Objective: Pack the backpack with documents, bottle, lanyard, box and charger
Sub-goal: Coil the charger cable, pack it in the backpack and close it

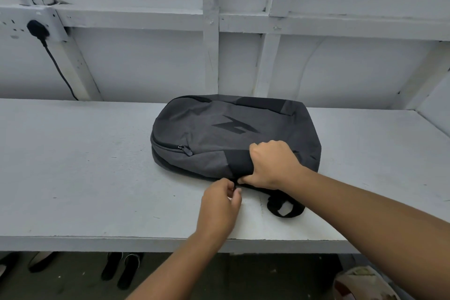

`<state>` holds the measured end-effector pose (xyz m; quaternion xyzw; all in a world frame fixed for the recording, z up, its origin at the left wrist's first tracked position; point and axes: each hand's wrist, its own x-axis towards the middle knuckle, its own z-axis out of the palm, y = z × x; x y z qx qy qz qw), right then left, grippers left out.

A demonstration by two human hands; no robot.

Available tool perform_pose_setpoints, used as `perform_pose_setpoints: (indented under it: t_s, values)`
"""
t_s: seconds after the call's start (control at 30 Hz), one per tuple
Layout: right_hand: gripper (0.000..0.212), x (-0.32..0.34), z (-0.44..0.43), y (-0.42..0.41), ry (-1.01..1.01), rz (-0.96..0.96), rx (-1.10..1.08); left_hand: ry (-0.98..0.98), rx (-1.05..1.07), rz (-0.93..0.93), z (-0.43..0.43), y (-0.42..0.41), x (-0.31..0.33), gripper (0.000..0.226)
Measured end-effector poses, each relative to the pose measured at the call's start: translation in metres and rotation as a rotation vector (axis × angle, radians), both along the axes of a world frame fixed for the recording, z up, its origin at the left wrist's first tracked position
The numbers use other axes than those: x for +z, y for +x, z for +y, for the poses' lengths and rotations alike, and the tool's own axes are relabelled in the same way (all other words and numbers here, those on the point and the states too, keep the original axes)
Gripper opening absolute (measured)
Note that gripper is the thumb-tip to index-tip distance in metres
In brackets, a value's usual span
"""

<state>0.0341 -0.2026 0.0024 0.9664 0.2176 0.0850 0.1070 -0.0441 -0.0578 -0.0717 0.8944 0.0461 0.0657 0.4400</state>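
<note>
One backpack [219,134] edge within right fingers [259,151]

no readable text, even on backpack [207,151]

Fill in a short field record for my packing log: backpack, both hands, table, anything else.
backpack: grey, lying flat on the table
right hand: grips the backpack's near edge
left hand: fingers curled at that edge; any pinch unclear
table: white
items to pack: none visible
wall plug: black, cable hanging down
</note>
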Motion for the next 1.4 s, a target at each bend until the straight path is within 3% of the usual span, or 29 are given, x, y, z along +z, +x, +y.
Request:
perform_pose_setpoints:
  t_s: [0.2,0.4,0.57,0.67,0.77,0.83,0.9,0.97,1.03,1.07,1.13,1.2,1.33,1.4]
  values:
    - [0.068,0.003,0.001,-0.003,0.025,0.004,-0.003,-0.081,0.033,0.045,0.003,-0.002,-0.004,0.011]
    - [0.080,0.024,0.014,-0.013,0.167,0.110,-0.023,-0.541,0.144,0.195,-0.009,-0.019,0.003,0.034]
    - [0.072,0.033,0.038,-0.030,0.383,0.224,-0.065,-0.860,0.244,0.287,0.004,-0.018,0.018,0.056]
    - [0.068,0.037,0.056,-0.038,0.540,0.343,-0.064,-0.794,0.292,0.290,0.021,-0.011,0.029,0.064]
    - [0.066,0.039,0.071,-0.042,0.716,0.567,-0.072,-0.700,0.287,0.282,0.055,0.000,0.036,0.052]
    - [0.051,0.038,0.061,-0.036,0.834,0.664,-0.109,-0.657,0.246,0.324,0.083,0.009,0.040,0.053]
    - [0.035,0.035,0.023,-0.022,0.884,0.446,-0.237,-0.628,0.190,0.376,0.107,0.019,0.044,0.052]
    - [0.050,0.036,-0.035,-0.012,0.895,0.255,-0.480,-0.630,0.127,0.385,0.119,0.026,0.048,0.050]
    - [0.083,0.034,-0.079,-0.017,1.011,0.522,-0.754,-0.620,0.095,0.360,0.122,0.032,0.050,0.049]
    - [0.088,0.029,-0.090,-0.022,1.056,0.715,-0.808,-0.610,0.079,0.335,0.121,0.033,0.050,0.047]
    - [0.064,0.013,-0.097,-0.029,1.120,0.920,-0.761,-0.592,0.053,0.276,0.119,0.037,0.050,0.042]
    - [0.044,-0.001,-0.097,-0.030,1.217,0.833,-0.693,-0.551,0.033,0.214,0.118,0.041,0.053,0.042]
    - [0.070,0.003,-0.108,-0.016,1.377,0.626,-0.599,-0.457,-0.032,0.062,0.118,0.064,0.070,0.067]
    - [0.072,0.016,-0.108,-0.001,1.398,0.525,-0.551,-0.446,-0.062,-0.017,0.115,0.081,0.081,0.074]
